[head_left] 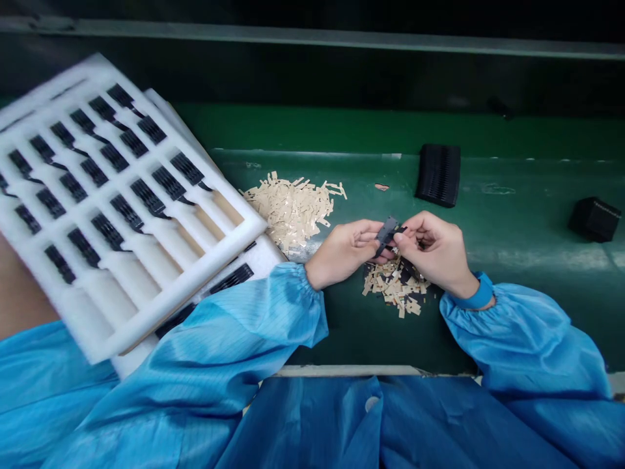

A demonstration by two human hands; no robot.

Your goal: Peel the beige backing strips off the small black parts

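Between the thumb and fingers of my left hand is a small dark grey flat part, held at a tilt. My right hand meets it from the other side, thumb and forefinger pinched at its end near a small black piece. Whether that piece belongs to the grey part I cannot tell. Just below both hands lies a pile of cream strips mixed with dark bits. A larger heap of cream strips spreads beyond my left hand.
White foam trays are stacked at the left, their slots holding several black slatted parts with tails. A black ridged block stands beyond my right hand, another black block at far right. Across the back of the green table runs a dark ledge.
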